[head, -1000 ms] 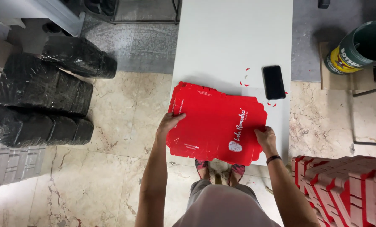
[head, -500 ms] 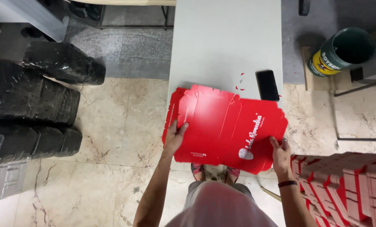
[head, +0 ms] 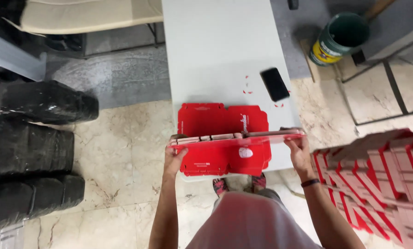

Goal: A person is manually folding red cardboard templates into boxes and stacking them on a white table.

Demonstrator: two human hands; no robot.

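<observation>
Gripping a flat red die-cut cardboard box blank (head: 222,138) at the near end of the long white table (head: 215,50): left hand (head: 174,159) and right hand (head: 300,152), fingers closed on opposite edges; green paint bucket (head: 340,37) beyond, contents unseen.

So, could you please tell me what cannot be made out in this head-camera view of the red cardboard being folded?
- Left hand and right hand: fingertips hidden behind the red cardboard sheet.
- Table near edge: covered by the sheet.
- Stack of red cartons: cut off by the right edge.
- Green bucket: contents too dark to tell.
- Black phone: screen shows nothing.
</observation>
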